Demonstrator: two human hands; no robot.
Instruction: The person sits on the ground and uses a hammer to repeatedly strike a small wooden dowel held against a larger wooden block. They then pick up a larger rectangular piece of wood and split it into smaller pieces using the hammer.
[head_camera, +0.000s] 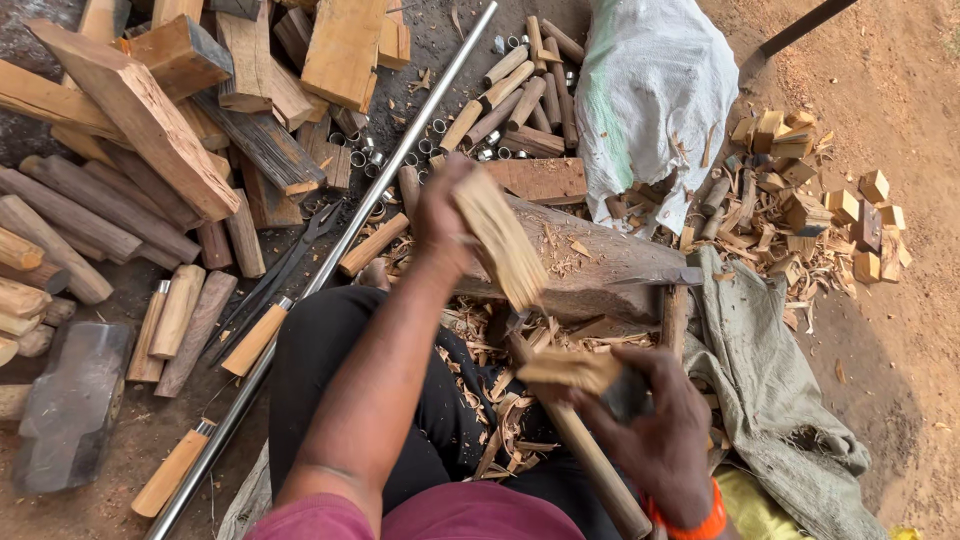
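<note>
— Head view looked straight down; how were the arms set?

— The left hand (443, 215) was stretched forward over the lap, forearm running up the middle of the frame, fingers clenched around a rough pale wood blank (500, 238) that slanted down and to the right. The blank's lower end stood against the dark log block (600, 265) lying crosswise in front of the knees.

— And the other one?

— The right hand (655, 425), with an orange band at the wrist, was drawn in close to the body. Its fingers gripped a tool with a wooden handle (590, 455) that ran down toward the lower edge; the head of the tool was blurred, so I couldn't tell its exact shape.

— What lay around them?

— Curled shavings (490, 400) covered the lap and the ground by the log. A long metal pipe (330, 260) crossed diagonally on the left, with finished wooden handles (175, 312) beside it and a heavy sledgehammer head (75, 400) at the far left. A white sack (655, 95) stood behind the log, small cut wood blocks (810, 215) scattered to its right.
</note>
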